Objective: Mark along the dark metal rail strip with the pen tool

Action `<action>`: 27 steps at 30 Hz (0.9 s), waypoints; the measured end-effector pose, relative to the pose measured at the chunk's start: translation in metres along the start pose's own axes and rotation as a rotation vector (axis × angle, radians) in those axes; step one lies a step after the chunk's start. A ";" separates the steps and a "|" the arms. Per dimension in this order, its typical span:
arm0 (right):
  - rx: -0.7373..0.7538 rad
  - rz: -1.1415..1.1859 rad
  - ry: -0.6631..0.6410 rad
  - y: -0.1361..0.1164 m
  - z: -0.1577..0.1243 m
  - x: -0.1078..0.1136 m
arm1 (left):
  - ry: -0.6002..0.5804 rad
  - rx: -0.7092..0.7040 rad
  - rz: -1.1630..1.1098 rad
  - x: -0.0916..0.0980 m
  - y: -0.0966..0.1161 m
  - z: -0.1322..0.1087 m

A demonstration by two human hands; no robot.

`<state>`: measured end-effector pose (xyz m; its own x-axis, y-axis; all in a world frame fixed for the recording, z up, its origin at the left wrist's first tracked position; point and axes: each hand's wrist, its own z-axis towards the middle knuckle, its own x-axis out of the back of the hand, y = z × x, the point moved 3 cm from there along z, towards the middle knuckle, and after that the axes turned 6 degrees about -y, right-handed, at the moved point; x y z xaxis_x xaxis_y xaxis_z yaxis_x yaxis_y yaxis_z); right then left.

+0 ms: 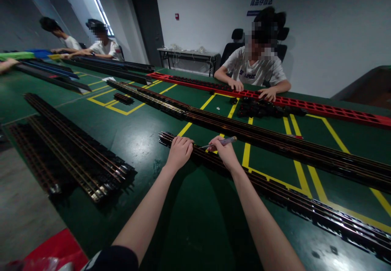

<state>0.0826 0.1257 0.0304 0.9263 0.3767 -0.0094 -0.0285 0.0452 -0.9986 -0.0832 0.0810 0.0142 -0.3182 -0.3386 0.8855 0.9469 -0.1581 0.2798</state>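
A long dark rail strip with copper lines [293, 199] runs across the green table [189, 222] in front of me. My left hand [179, 151] is closed, its fingers pressed down on the strip near its left end. My right hand [224, 151] is closed on a slim pen-like tool with a clear handle [221, 142], its tip pointing left toward the strip between my hands.
More long rail strips [269, 134] lie farther out, and a stack of them [79, 157] is at the left. A person in white sits opposite at a red tray [330, 110] with small black parts [259, 108]. Two more people sit far left.
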 end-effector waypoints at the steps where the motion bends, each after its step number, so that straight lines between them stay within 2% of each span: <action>1: 0.002 -0.002 0.003 0.000 0.000 0.000 | 0.000 0.000 -0.001 0.000 0.000 0.000; 11: 0.016 0.021 0.054 -0.002 0.000 0.002 | 0.003 -0.007 0.017 -0.001 0.000 -0.001; 27: 0.028 -0.059 0.018 -0.007 -0.005 0.001 | 0.011 -0.029 0.078 -0.003 0.001 -0.001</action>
<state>0.0856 0.1209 0.0372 0.9334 0.3557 0.0482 0.0159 0.0932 -0.9955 -0.0819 0.0805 0.0116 -0.2438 -0.3615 0.8999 0.9673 -0.1577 0.1987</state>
